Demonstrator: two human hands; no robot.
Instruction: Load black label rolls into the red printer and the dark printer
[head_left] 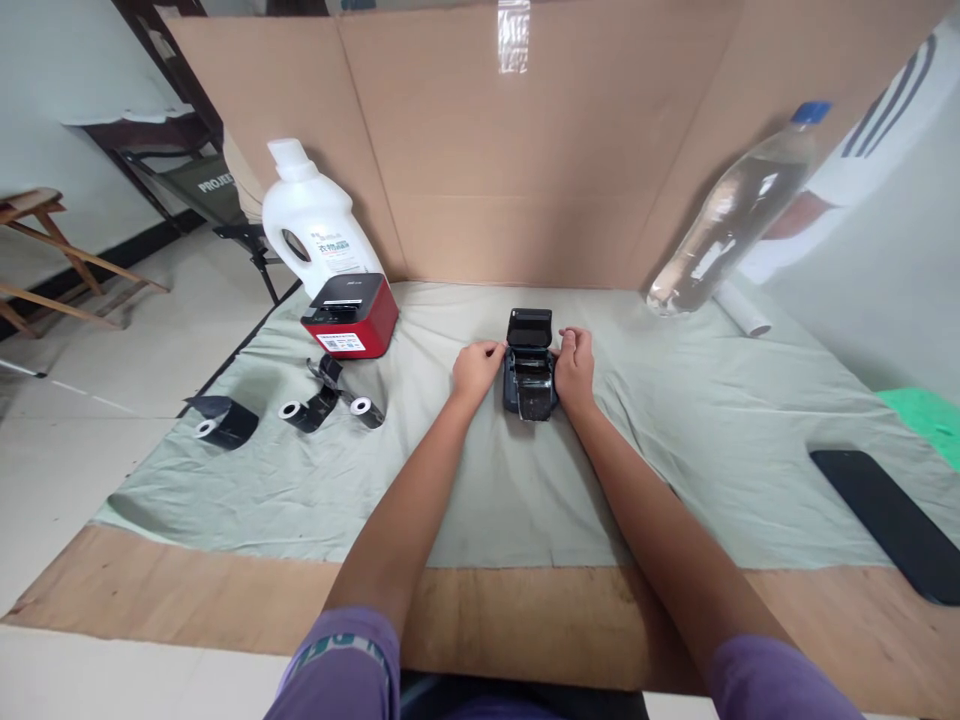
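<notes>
A small black printer (529, 372) sits mid-table on the pale green cloth (465, 470), its lid raised and a dark roll showing inside. My left hand (475, 368) presses against its left side with fingers curled. My right hand (574, 366) grips its right side, fingers folded over the edge. Both forearms reach in from the near edge.
A red and black printer (351, 316) stands at the back left before a white detergent jug (310, 222). Three black rolls (300, 412) lie left of it. A clear water bottle (735, 210) leans at right, a white roll (742, 310) beside it. A black phone (892, 520) lies right. Cardboard walls stand behind.
</notes>
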